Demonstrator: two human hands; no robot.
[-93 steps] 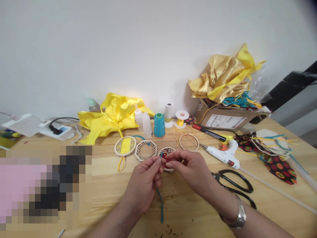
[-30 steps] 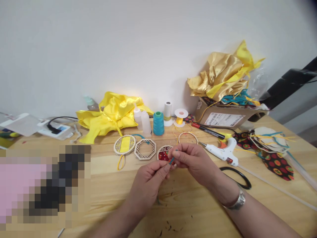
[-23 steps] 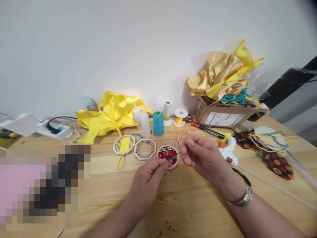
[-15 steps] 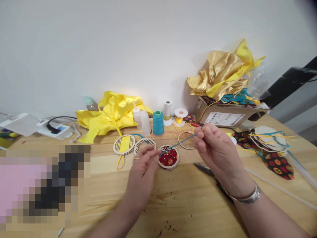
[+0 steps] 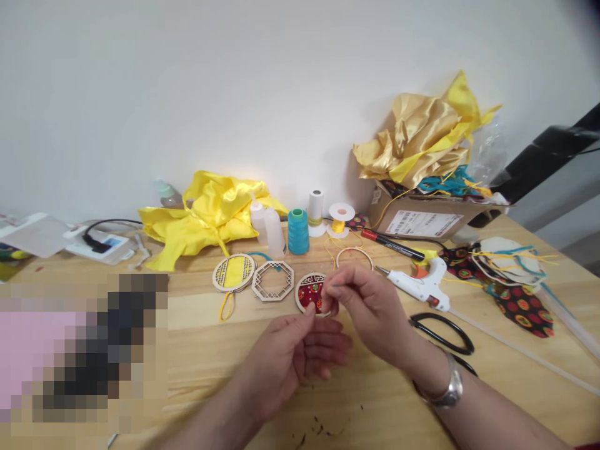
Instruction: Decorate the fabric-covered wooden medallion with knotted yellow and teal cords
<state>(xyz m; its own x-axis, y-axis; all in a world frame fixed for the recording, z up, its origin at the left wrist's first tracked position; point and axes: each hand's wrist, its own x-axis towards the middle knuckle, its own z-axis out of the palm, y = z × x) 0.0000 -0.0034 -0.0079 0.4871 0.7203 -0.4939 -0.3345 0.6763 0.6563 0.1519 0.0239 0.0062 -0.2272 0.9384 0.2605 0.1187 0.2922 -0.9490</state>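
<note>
My left hand (image 5: 293, 350) is palm-up above the wood table, fingers stretched out and apart, thumb raised beside my right fingertips. Close against it, my right hand (image 5: 368, 312) is closed in a pinch. The teal cord it gripped a moment earlier is hidden by the fingers now. Just behind both hands lies a round wooden frame with dark red patterned fabric (image 5: 305, 295), partly covered by them. To its left are an octagonal lattice frame (image 5: 259, 279) and a round frame with yellow fabric (image 5: 216, 275). A thin wooden ring (image 5: 338, 257) shows behind my right hand.
A white glue gun (image 5: 419, 286), black-handled scissors (image 5: 445, 317) and a marker (image 5: 398, 246) lie to the right. Behind stand a teal thread cone (image 5: 298, 232) and squeeze bottles (image 5: 274, 232). Yellow cloth (image 5: 206, 212) is left; a cardboard box (image 5: 440, 222) stands back right.
My hands have come together; the right moved left and down toward the left. My left palm has turned upward. The teal cord stretched between them is no longer visible.
</note>
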